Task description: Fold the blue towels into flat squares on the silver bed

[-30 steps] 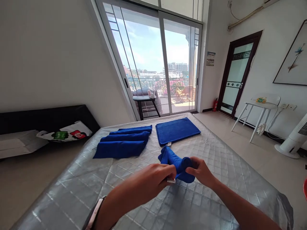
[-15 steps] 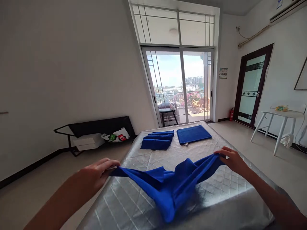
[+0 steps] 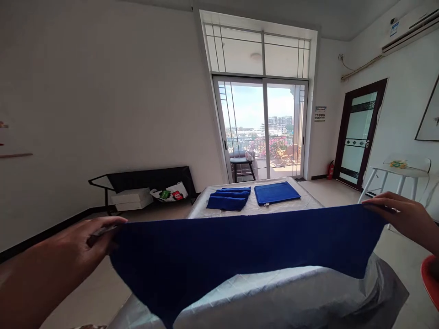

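Note:
A blue cloth (image 3: 240, 246) hangs stretched between my two hands, its top edge nearly straight and its lower edge uneven. My left hand (image 3: 85, 242) pinches one upper corner at the left. At the right, my right hand (image 3: 398, 212) grips the opposite upper corner between thumb and fingers. Beyond the cloth, several folded blue cloths (image 3: 228, 199) lie overlapped in a row. To their right is a flat folded blue stack (image 3: 277, 193) with a small white label at its near edge. All rest on the silvery quilted cover (image 3: 260, 290) of a table or bed.
Against the left wall stands a low black rack (image 3: 154, 178) with white boxes (image 3: 132, 199) and a printed bag (image 3: 169, 193). A white table (image 3: 408, 171) is at the right, near a dark-framed door (image 3: 358, 137). Part of a red object (image 3: 431, 278) shows at the lower right edge.
My hands have moved apart and up, pulling the bunched, sagging blue cloth out into a taut, spread sheet. The camera view has tilted slightly upward.

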### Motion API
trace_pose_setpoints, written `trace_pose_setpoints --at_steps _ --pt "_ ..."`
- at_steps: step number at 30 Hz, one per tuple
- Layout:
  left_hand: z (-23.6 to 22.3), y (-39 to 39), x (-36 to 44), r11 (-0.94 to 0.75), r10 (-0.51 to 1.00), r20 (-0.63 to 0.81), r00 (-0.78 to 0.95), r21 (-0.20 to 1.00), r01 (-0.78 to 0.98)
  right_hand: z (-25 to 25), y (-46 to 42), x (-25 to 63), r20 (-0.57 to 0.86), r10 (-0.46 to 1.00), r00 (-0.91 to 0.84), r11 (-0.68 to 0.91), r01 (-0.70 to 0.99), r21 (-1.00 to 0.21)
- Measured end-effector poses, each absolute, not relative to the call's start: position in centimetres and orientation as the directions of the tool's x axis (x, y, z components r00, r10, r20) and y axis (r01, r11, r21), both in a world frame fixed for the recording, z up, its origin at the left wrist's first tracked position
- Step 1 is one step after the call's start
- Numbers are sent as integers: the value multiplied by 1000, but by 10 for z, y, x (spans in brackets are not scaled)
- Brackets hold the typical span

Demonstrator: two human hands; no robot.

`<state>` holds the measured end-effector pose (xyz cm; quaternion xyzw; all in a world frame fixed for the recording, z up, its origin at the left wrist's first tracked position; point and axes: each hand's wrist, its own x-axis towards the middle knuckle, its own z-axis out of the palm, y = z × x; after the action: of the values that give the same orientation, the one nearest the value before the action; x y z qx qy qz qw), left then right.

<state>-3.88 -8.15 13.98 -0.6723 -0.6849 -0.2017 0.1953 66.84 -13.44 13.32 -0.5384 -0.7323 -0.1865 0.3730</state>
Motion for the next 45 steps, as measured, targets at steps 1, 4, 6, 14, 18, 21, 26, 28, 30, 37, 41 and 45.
trace_pose_setpoints --at_steps 1,4,6,14,18,21,26,28,30,37,41,45 --pt "142 -83 -33 19 835 546 -66 92 996 130 -133 671 715 684 -143 331 935 -129" --pt "148 -80 -17 30 864 485 -137 223 974 120 -118 670 578 803 -148 258 960 -112" --pt "149 -67 -9 34 902 415 -120 208 978 116 -101 663 491 856 -163 227 971 -72" --pt "151 16 11 46 935 345 -78 100 994 134 -10 628 464 885 -30 68 996 -65" --pt "153 32 13 64 820 557 -131 139 988 147 19 627 604 793 -85 212 967 -142" --pt "138 28 5 17 699 700 -142 182 983 140 24 632 688 722 -67 285 936 -208" --pt "64 1 -19 -22 768 614 -182 309 951 76 8 641 684 730 4 324 879 -351" --pt "23 -13 -20 -15 829 530 -181 344 939 36 -1 640 629 777 12 320 854 -411" --pt "-16 -25 -14 -22 900 412 -144 371 928 -3 -8 637 554 833 14 296 834 -466" --pt "-86 -55 12 6 984 169 -56 284 959 -77 -21 638 370 929 18 201 816 -542" --pt "-96 -68 5 15 979 196 -59 221 975 -80 -31 647 325 945 -16 200 816 -542" --pt "-107 -76 0 12 973 226 -53 180 984 -80 -39 651 283 958 -38 187 832 -523"
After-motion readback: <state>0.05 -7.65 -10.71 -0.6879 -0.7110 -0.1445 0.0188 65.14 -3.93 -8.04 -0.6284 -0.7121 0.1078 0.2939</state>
